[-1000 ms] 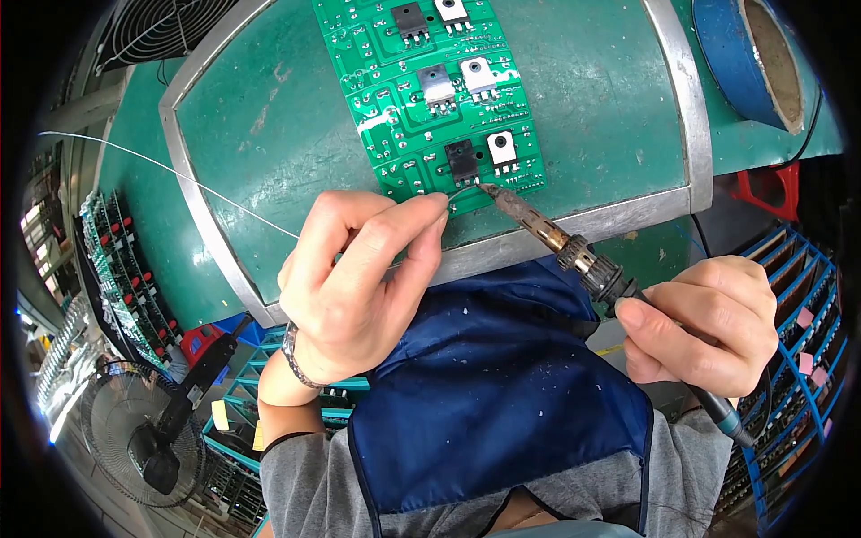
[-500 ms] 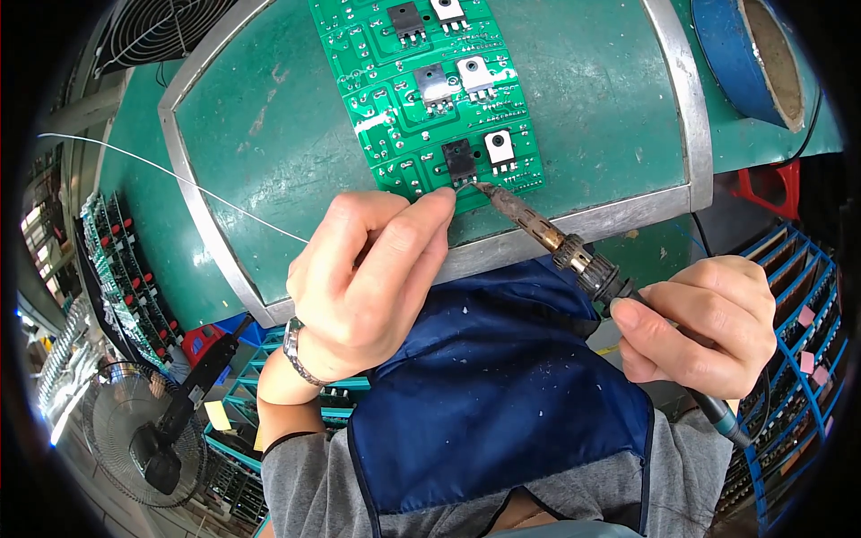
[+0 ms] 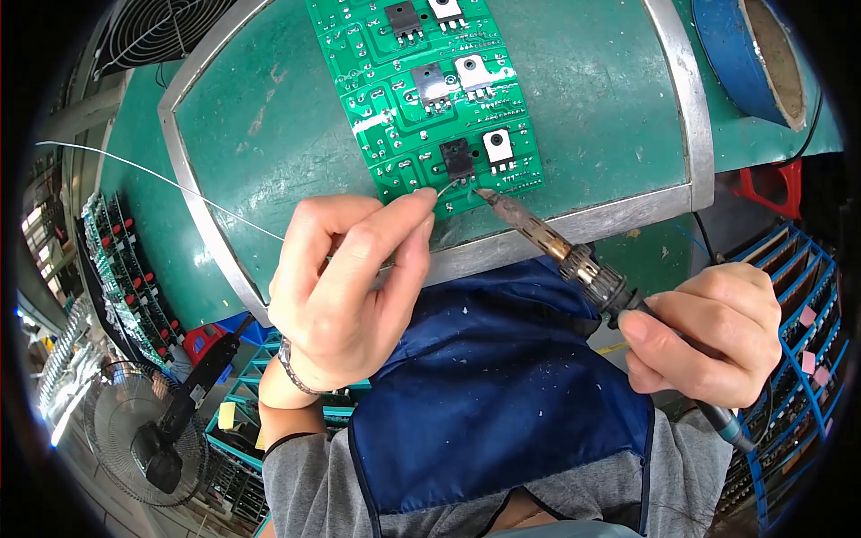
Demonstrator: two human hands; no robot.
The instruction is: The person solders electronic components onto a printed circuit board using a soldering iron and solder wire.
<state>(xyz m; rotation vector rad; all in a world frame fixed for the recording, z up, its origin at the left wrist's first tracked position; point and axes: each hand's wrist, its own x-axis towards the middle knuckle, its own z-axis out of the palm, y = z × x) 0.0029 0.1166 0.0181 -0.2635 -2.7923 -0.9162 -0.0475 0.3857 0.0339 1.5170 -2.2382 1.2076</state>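
Observation:
My left hand [image 3: 354,282] pinches a thin strand of solder wire [image 3: 229,211] between thumb and forefinger. The wire's short end points at the legs of the lowest black transistor [image 3: 457,159], and its tail trails off to the left. In my right hand [image 3: 713,332] a soldering iron [image 3: 583,264] is gripped by its dark handle. Its tip is close to the same transistor's legs; whether it touches cannot be told. The green circuit board panel [image 3: 408,139] lies on the bench, bearing paired black and silver-backed transistors, such as the silver-backed one [image 3: 498,148] beside the lowest black one.
A metal strip [image 3: 619,211] edges the green bench top [image 3: 601,99]. A blue round container [image 3: 749,63] lies at the far right. To the left are a rack of boards [image 3: 126,269] and a fan [image 3: 143,439]; blue shelving [image 3: 798,359] stands at the right.
My left hand has drawn back slightly down and left with the solder wire. The iron's tip has shifted a little down from the transistor's legs. The board has barely moved.

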